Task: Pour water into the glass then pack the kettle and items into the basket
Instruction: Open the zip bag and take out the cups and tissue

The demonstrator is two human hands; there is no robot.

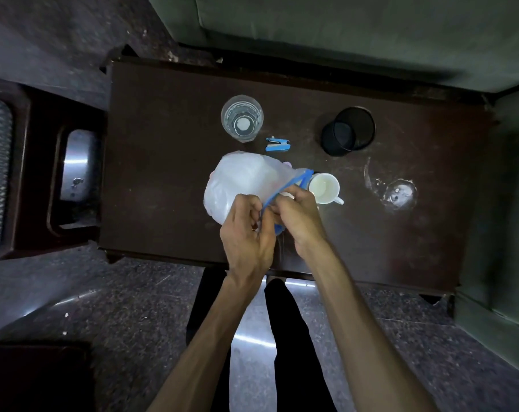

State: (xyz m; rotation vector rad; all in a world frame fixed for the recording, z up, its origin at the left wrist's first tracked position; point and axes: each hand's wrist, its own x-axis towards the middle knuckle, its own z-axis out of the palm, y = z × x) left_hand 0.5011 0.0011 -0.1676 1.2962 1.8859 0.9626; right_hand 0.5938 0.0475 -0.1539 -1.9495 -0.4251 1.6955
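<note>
A translucent white plastic container with a blue band (241,182) stands on the dark wooden table (163,173) near its front edge. My left hand (246,233) and my right hand (299,215) both pinch the blue strip at its near side. A clear glass (242,118) holding water stands behind it. A small blue stapler (277,144) lies between the glass and the container. A white mug (325,188) sits just right of the container, touching the blue band. A black mesh cup (348,130) stands at the back right.
A puddle of spilled water (398,193) shines on the table's right side. A green sofa (341,31) lies behind the table, and a dark wooden chair frame with a metal object (76,173) stands to the left. My dark-trousered legs (282,337) are below.
</note>
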